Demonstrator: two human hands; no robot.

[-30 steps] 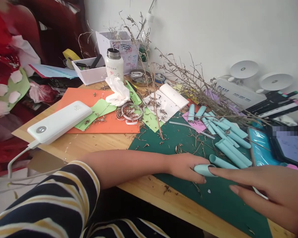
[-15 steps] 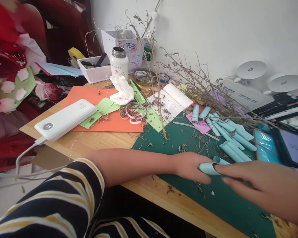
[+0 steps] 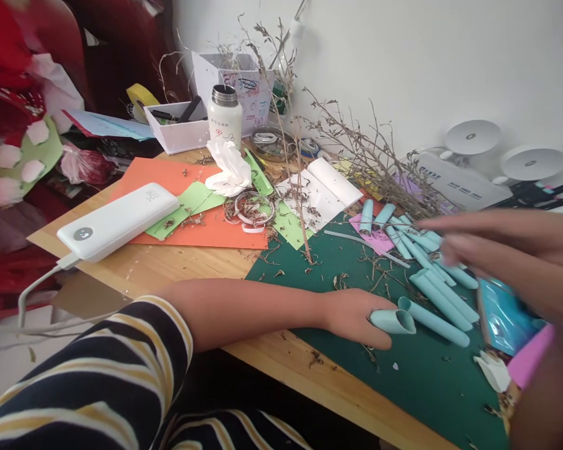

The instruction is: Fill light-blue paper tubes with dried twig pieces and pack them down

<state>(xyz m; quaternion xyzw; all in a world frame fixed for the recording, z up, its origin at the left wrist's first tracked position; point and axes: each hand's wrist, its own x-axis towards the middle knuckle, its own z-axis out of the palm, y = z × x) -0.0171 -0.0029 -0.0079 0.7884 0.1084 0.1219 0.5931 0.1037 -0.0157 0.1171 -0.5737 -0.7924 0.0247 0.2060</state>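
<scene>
My left hand (image 3: 359, 315) is closed around a light-blue paper tube (image 3: 392, 321), whose open end points right. Just beyond that end, another blue paper tube (image 3: 434, 322) lies on the green mat (image 3: 338, 350). My right hand (image 3: 511, 250) is blurred at the right, in front of the pile of blue paper tubes (image 3: 422, 250). Its thumb and forefinger are stretched out, with nothing visible between them. Part of the pile is hidden behind its fingertips.
Dry twigs (image 3: 370, 144) lean along the wall. A white power bank (image 3: 119, 219) with a cable rests on orange paper (image 3: 206, 234) at the left. An uncapped white bottle (image 3: 224, 119) stands behind a crumpled tissue (image 3: 228, 169). A roll of clear tape (image 3: 254, 208) lies among dry leaf bits.
My right hand has let go of the tube in my left hand and moved up and away to the right. The left hand keeps its hold, nearly in place.
</scene>
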